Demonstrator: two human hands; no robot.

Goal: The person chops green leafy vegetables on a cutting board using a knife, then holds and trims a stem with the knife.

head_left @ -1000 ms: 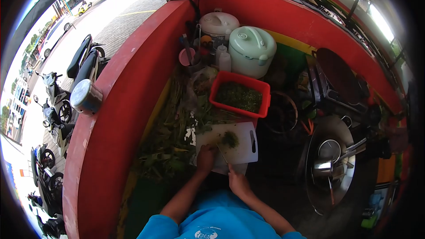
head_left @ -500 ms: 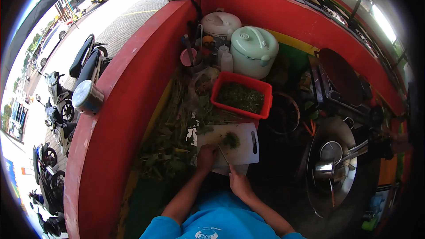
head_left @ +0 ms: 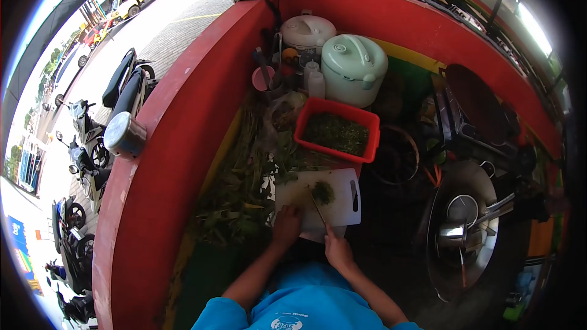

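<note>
My right hand [head_left: 338,250] grips the handle of a knife [head_left: 318,209], its blade slanting up and left over a white cutting board [head_left: 343,212]. Beside the blade, on its right, lies a small heap of finely chopped greens [head_left: 324,193]. My left hand [head_left: 288,220] rests at the board's lower left edge, fingers lying on the surface, apart from the knife and heap. A red tub [head_left: 337,154] of chopped greens stands just beyond the board. Leafy stalks [head_left: 229,217] are piled left of my left hand.
Two rice cookers, one pale green [head_left: 354,67] and one whitish [head_left: 307,30], stand behind the tub beside squeeze bottles [head_left: 315,85]. To the right are a burner [head_left: 394,156] and a large wok [head_left: 486,269] holding utensils. A red wall [head_left: 156,165] borders the left, carrying a metal canister [head_left: 125,135].
The knife has moved forward and right, its tip now at the left side of the chopped heap. My left hand has drawn back slightly from the blade.
</note>
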